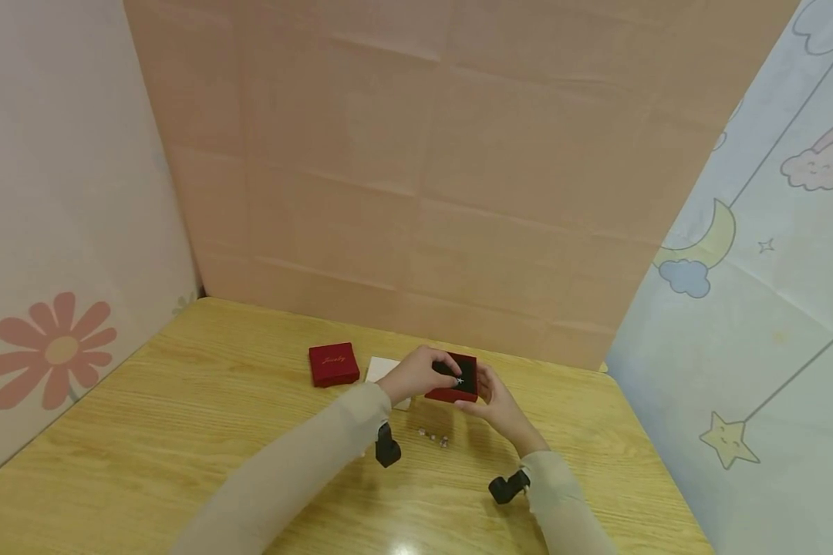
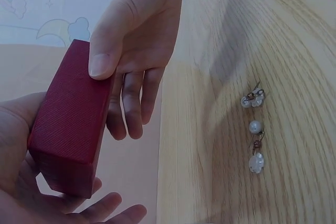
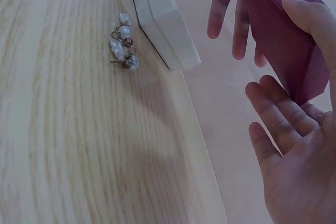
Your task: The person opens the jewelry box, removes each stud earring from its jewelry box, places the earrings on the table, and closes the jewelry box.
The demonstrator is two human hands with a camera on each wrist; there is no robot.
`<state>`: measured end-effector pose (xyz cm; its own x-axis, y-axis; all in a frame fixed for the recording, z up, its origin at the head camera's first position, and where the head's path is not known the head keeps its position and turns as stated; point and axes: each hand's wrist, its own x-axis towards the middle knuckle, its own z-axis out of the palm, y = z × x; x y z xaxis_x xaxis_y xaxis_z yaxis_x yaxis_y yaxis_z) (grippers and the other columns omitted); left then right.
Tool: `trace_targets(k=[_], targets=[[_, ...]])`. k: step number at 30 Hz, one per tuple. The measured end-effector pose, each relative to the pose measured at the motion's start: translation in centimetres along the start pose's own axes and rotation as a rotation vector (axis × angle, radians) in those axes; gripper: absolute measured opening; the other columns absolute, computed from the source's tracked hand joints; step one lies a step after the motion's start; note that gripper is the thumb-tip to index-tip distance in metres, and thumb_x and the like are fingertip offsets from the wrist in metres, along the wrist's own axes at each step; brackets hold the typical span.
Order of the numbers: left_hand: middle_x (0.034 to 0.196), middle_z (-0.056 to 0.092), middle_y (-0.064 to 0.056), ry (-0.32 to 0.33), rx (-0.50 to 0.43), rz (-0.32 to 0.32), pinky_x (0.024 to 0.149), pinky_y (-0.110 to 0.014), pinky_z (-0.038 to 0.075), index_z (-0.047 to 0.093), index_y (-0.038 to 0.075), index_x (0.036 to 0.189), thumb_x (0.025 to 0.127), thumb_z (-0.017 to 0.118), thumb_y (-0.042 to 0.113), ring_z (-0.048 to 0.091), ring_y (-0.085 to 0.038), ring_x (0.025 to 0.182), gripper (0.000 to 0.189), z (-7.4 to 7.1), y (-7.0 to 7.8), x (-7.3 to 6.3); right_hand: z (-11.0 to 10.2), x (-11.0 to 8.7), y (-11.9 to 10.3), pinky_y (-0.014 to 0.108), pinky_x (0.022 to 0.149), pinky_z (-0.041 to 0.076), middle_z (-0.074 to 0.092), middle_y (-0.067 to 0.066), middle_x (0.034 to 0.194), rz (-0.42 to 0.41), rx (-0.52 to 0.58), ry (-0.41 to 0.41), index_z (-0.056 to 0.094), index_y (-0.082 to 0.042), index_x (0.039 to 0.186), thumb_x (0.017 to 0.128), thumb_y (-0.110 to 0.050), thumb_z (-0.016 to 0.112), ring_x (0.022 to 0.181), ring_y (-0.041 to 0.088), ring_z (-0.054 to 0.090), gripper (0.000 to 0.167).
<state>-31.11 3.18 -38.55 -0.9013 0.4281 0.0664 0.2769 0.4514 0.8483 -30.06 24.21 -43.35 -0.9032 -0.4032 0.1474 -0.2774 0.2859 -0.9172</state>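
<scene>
An open red jewelry box (image 1: 451,395) with a black lining is held above the wooden table. My right hand (image 1: 496,401) grips its right side, the thumb (image 2: 102,64) along the near side and the fingers behind. From the left my left hand (image 1: 418,374) reaches over it, thumb and forefinger inside, pinching at a small silvery star-shaped jewelry piece (image 1: 460,381). Its other fingers (image 3: 224,3) extend outside the box. In both wrist views the red outer walls hide the lining. Below lie earrings (image 2: 255,127) with white beads and clear flower-like pieces.
A red lid (image 1: 334,364) with gold lettering lies on the table (image 1: 201,401) at the left. Between it and the held box sits a white box (image 3: 160,19), partly behind my left hand. A peach-coloured backdrop (image 1: 416,193) rises at the table's far edge.
</scene>
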Motion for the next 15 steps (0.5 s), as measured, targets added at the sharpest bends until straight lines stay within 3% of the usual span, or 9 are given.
trace_targets(k=[4,15], targets=[[0.119,0.066,-0.001,-0.003,-0.007,-0.004,0.091,-0.04,0.049,0.072,0.023,0.099,0.088,0.072,0.025,0.059,-0.02,0.109,0.011,0.1,-0.03,0.01,-0.05,0.16,0.55,0.054,0.109,0.032,0.041,0.02,0.146,-0.001,-0.008,0.001,0.026,-0.007,0.148,0.088,-0.013,0.071,0.134,0.039,0.041,0.074],[0.11,0.067,0.001,0.02,-0.004,0.001,0.086,-0.038,0.05,0.07,0.022,0.09,0.086,0.074,0.026,0.06,-0.016,0.098,0.007,0.17,0.21,-0.03,0.06,0.4,0.52,0.053,0.11,0.032,0.041,0.023,0.145,-0.01,0.003,0.008,0.026,-0.003,0.148,0.087,-0.006,0.071,0.133,0.04,0.042,0.075]])
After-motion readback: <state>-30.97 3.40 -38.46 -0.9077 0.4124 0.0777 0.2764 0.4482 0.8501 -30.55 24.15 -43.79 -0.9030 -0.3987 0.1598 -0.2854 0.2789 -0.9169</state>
